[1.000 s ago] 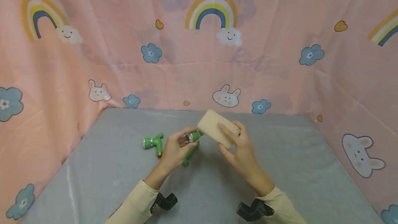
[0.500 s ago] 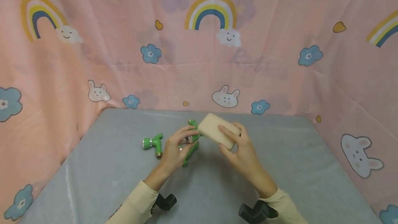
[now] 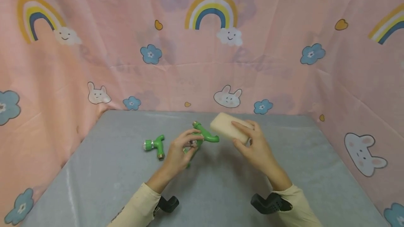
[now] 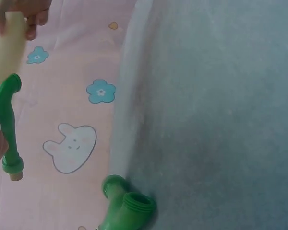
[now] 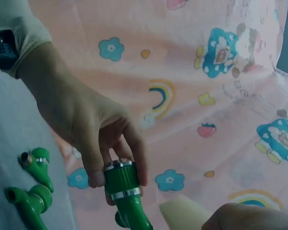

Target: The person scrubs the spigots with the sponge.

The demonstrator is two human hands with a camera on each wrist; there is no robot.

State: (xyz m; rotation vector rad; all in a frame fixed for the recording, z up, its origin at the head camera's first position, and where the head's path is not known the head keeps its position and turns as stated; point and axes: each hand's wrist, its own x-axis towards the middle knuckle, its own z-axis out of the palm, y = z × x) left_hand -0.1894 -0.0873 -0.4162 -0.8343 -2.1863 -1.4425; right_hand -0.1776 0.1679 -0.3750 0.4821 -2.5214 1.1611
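Observation:
My left hand point(image 3: 176, 151) grips a green plastic tap point(image 3: 206, 136) by its ribbed, silver-banded end. The tap's curved body sticks out to the right, raised above the table. My right hand point(image 3: 260, 150) holds a cream sponge block point(image 3: 225, 125) between thumb and fingers, just right of the tap with a small gap. In the right wrist view the ribbed end of the held tap point(image 5: 122, 182) shows between the left fingers, near the sponge point(image 5: 180, 213). A second green tap point(image 3: 159, 146) lies left of the left hand. A third tap point(image 5: 29, 203) is mostly hidden behind that hand in the head view.
The grey table point(image 3: 110, 185) ends at a pink printed curtain point(image 3: 176, 80) at the back and sides. Black wrist mounts point(image 3: 268, 203) are strapped over both sleeves.
The sponge and right hand have shifted right, off the tap they overlapped. The held tap has been turned in the left hand, so its curved body now shows.

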